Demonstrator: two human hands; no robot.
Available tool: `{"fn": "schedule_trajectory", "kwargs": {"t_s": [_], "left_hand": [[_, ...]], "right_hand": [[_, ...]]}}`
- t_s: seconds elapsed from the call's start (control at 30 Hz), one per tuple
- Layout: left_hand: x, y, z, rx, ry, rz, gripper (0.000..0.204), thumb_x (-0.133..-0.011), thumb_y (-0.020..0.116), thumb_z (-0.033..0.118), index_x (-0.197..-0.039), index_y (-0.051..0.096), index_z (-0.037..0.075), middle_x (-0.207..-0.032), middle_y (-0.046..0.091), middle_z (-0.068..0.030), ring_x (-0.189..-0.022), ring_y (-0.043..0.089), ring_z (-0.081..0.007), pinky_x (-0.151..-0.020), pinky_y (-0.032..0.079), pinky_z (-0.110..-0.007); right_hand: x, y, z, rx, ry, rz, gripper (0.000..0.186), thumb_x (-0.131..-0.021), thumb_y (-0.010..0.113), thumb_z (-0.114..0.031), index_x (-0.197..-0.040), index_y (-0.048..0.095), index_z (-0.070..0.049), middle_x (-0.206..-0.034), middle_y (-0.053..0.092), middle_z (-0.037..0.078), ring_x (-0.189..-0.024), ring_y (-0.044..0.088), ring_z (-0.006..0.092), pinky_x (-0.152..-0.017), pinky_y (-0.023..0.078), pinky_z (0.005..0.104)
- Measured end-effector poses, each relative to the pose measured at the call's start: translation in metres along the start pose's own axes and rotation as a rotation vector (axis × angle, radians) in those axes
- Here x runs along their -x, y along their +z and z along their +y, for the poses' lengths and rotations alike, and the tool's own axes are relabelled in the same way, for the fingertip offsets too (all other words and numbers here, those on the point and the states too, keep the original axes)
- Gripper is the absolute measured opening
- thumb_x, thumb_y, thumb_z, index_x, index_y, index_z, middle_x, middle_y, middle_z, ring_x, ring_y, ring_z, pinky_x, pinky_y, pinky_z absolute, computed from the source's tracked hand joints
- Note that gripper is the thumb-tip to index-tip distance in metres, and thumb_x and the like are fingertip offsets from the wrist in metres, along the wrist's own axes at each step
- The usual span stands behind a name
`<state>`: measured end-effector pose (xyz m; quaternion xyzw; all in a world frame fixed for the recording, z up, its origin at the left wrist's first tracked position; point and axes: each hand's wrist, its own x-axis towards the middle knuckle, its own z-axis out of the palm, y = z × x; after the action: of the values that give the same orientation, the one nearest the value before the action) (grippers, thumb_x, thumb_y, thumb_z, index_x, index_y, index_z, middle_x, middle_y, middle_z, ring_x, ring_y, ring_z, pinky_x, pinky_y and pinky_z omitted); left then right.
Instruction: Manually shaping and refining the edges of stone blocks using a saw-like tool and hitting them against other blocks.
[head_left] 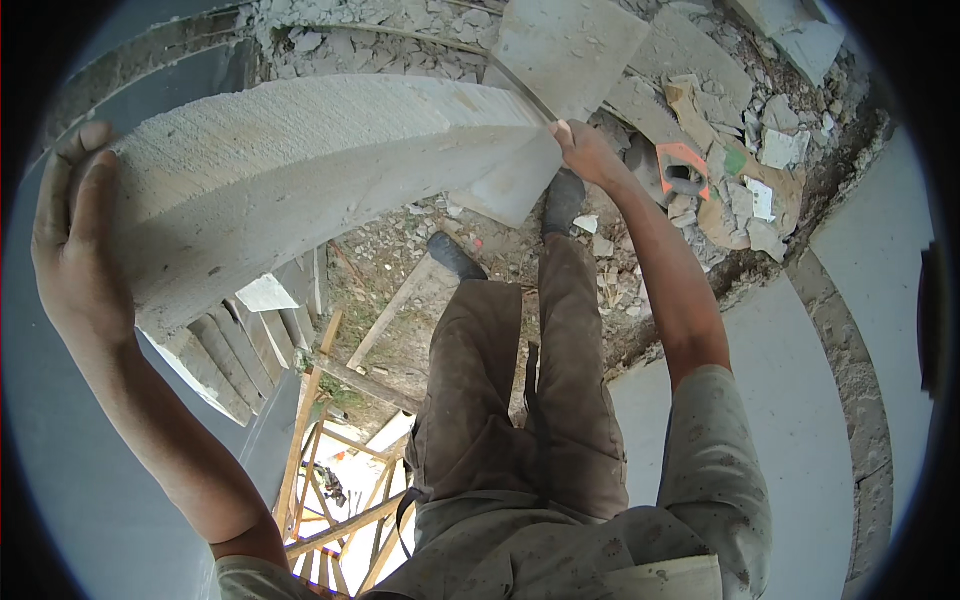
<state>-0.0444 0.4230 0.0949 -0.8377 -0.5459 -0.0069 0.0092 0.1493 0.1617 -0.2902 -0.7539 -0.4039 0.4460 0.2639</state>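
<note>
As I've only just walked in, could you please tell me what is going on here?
A long grey block is being held at both ends: the person's left hand is at one end, the right hand at the other. An orange-handled saw lies among rubble to the right, and several slabs stand side by side at lower left.

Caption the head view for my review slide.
Left hand and right hand at opposite ends of a pale grey block, over rubble-strewn ground with an orange-handled saw.
</note>
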Motion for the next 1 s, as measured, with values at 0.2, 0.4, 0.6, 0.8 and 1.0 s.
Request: {"fn": "schedule_trajectory", "kwargs": {"t_s": [0.2,0.4,0.6,0.8,1.0], "left_hand": [[0.001,0.002,-0.001,0.041,0.024,-0.028,0.042,-0.082,0.058,0.034,-0.120,0.066,0.018,-0.114,0.066,-0.0075,-0.106,0.061,-0.0221,-0.099,0.042,-0.034],[-0.001,0.001,0.002,0.035,-0.049,-0.022,0.043,-0.083,0.057,0.035,-0.121,0.066,0.016,-0.112,0.066,-0.0074,-0.105,0.061,-0.0226,-0.097,0.043,-0.034],[0.000,0.000,0.006,0.096,-0.027,-0.068,0.041,-0.084,0.057,0.035,-0.119,0.066,0.014,-0.111,0.066,-0.0084,-0.104,0.061,-0.0222,-0.096,0.043,-0.033],[0.000,-0.001,0.009,0.039,-0.031,-0.031,0.038,-0.085,0.056,0.031,-0.118,0.066,0.014,-0.109,0.066,-0.0064,-0.101,0.062,-0.0193,-0.093,0.045,-0.032],[0.001,-0.001,0.007,0.076,-0.078,-0.056,0.039,-0.085,0.056,0.030,-0.119,0.065,0.014,-0.109,0.067,-0.0062,-0.101,0.063,-0.0193,-0.093,0.046,-0.031]], "right_hand": [[0.011,-0.042,-0.035,-0.225,-0.112,0.275,0.031,-0.098,0.048,-0.034,-0.102,0.051,-0.003,-0.083,0.062,0.028,-0.085,0.061,0.0467,-0.070,0.047,0.0491],[0.021,-0.013,-0.021,-0.045,0.016,0.260,0.030,-0.097,0.048,-0.031,-0.098,0.053,-0.001,-0.078,0.061,0.027,-0.078,0.061,0.0468,-0.066,0.048,0.0488],[0.022,-0.019,-0.013,-0.281,0.052,0.302,0.030,-0.098,0.046,-0.030,-0.095,0.053,-0.001,-0.085,0.063,0.027,-0.084,0.059,0.0494,-0.076,0.045,0.0545],[0.016,-0.019,-0.031,0.067,0.070,0.126,0.035,-0.098,0.044,-0.035,-0.102,0.054,-0.001,-0.083,0.063,0.026,-0.080,0.061,0.0470,-0.070,0.047,0.0512],[0.006,-0.013,-0.026,-0.077,-0.001,0.183,0.032,-0.096,0.048,-0.032,-0.106,0.054,-0.002,-0.082,0.064,0.027,-0.080,0.060,0.0490,-0.071,0.047,0.0539]]}}
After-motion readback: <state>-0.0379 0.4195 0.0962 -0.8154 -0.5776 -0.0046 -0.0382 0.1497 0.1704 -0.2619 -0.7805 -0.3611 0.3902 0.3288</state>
